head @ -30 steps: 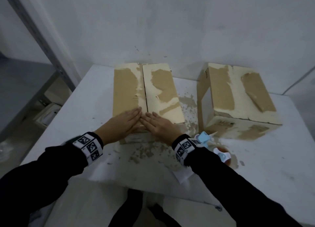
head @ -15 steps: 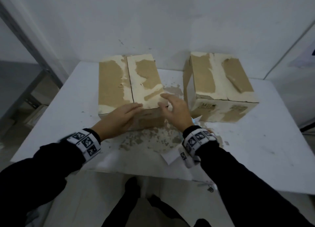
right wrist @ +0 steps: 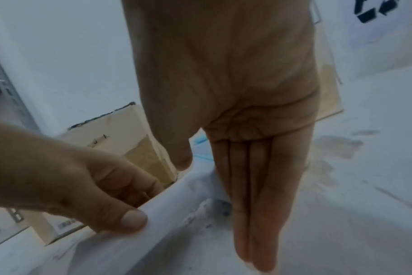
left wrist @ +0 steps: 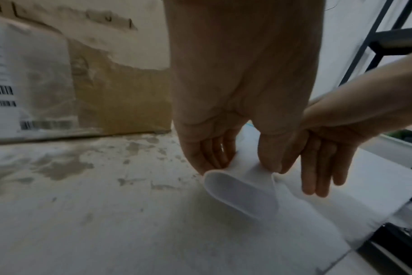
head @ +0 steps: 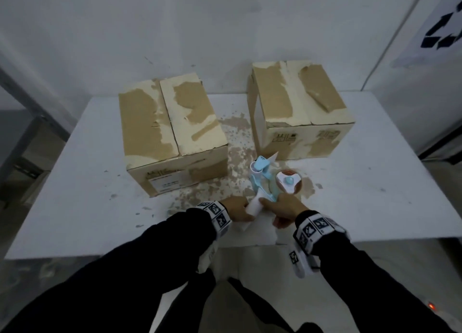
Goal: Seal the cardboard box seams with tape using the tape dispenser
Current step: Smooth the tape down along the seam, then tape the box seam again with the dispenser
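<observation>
Two worn cardboard boxes stand on the white table [head: 75, 207]: the left box [head: 145, 122], whose top seam shows as a dark gap, and the right box [head: 297, 102]. In front of them lies the tape dispenser [head: 265, 182], white and light blue, with a brown tape roll [head: 290, 182]. My left hand [head: 246, 209] [left wrist: 241, 163] grips its white handle [left wrist: 240, 193] [right wrist: 134, 232] between fingers and thumb. My right hand [head: 270, 204] [right wrist: 223, 201] lies against the same handle with its fingers straight and together.
Brown flecks and stains [head: 237, 142] cover the table between and before the boxes. A white sheet [head: 265, 230] lies at the front edge under my hands. A wall rises just behind the boxes. Metal shelving [left wrist: 376, 46] stands beside the table.
Both hands have left the top of the left box and come back to the table's front. The left hand has taken hold of the dispenser's handle, and the right hand now touches it.
</observation>
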`<move>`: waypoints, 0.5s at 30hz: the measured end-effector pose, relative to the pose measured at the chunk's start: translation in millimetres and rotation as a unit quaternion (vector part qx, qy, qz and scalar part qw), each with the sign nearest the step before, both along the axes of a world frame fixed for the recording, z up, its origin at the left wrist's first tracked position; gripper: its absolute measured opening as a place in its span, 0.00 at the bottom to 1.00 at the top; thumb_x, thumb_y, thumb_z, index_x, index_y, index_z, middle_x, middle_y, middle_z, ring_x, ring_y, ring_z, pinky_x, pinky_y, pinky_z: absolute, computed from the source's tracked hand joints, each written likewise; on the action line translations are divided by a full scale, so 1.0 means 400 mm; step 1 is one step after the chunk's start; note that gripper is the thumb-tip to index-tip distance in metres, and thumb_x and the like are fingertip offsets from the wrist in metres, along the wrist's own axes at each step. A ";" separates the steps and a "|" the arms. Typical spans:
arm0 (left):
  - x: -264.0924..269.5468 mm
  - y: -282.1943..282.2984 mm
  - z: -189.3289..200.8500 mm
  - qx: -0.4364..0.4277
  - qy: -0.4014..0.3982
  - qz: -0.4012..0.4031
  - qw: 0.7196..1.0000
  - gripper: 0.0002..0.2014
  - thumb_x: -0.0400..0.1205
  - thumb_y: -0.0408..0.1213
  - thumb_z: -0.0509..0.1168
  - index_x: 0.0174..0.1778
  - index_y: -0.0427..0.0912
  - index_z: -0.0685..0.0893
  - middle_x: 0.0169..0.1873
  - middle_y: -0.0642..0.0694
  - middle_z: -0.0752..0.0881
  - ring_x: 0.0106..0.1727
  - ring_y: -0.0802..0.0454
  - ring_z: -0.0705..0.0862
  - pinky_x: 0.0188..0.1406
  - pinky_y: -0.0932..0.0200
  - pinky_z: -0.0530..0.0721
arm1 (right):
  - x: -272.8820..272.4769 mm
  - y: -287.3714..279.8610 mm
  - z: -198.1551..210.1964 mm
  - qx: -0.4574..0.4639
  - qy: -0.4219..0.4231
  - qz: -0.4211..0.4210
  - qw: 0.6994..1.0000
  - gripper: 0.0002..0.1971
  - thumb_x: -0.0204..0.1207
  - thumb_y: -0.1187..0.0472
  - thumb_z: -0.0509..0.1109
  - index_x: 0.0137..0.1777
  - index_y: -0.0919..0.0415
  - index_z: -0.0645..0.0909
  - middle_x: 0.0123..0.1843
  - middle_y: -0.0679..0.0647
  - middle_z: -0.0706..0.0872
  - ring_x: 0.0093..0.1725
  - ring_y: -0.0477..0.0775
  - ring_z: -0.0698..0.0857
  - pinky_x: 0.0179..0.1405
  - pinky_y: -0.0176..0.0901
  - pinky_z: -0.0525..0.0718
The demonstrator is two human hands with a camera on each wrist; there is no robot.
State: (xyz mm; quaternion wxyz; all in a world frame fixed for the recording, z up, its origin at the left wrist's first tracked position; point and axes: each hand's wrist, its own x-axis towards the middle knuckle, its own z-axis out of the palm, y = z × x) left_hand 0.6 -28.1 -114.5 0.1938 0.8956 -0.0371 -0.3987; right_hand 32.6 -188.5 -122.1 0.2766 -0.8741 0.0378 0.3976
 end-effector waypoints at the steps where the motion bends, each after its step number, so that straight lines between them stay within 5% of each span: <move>1: -0.002 -0.005 -0.002 -0.020 0.010 0.012 1.000 0.25 0.82 0.50 0.62 0.64 0.31 0.79 0.60 0.35 0.82 0.54 0.42 0.80 0.48 0.57 0.74 | -0.004 -0.004 -0.005 0.014 0.004 -0.025 1.000 0.29 0.79 0.38 0.62 0.53 0.69 0.77 0.30 0.63 0.86 0.27 0.57 0.85 0.34 0.47 0.89; 5: -0.011 -0.039 0.001 -0.148 0.037 0.056 0.987 0.27 0.78 0.54 0.66 0.53 0.28 0.84 0.41 0.38 0.84 0.38 0.49 0.77 0.38 0.57 0.76 | -0.019 -0.027 0.000 0.074 0.048 -0.130 0.988 0.33 0.73 0.38 0.71 0.50 0.75 0.83 0.32 0.67 0.88 0.25 0.56 0.87 0.29 0.44 0.89; 7: -0.019 -0.072 0.022 -0.174 0.038 0.068 0.982 0.22 0.80 0.47 0.67 0.53 0.27 0.84 0.40 0.40 0.84 0.32 0.56 0.74 0.31 0.68 0.74 | -0.027 -0.038 0.003 0.112 0.053 -0.192 0.973 0.28 0.70 0.44 0.77 0.50 0.74 0.85 0.31 0.65 0.88 0.24 0.55 0.86 0.32 0.45 0.89; 11: -0.031 -0.116 0.054 -0.243 0.010 0.074 0.967 0.18 0.79 0.34 0.68 0.63 0.29 0.80 0.57 0.33 0.83 0.45 0.56 0.76 0.27 0.84 0.72 | -0.050 -0.057 0.022 0.215 0.068 -0.312 0.923 0.13 0.70 0.63 0.79 0.51 0.67 0.83 0.28 0.59 0.88 0.22 0.51 0.85 0.20 0.39 0.85; 15: -0.040 -0.129 0.076 -0.275 -0.032 0.057 0.959 0.22 0.75 0.37 0.73 0.62 0.35 0.75 0.50 0.49 0.82 0.48 0.57 0.79 0.33 0.82 0.73 | -0.071 -0.096 0.043 0.298 0.042 -0.363 0.882 0.14 0.69 0.68 0.79 0.52 0.72 0.84 0.40 0.64 0.90 0.29 0.53 0.89 0.25 0.40 0.87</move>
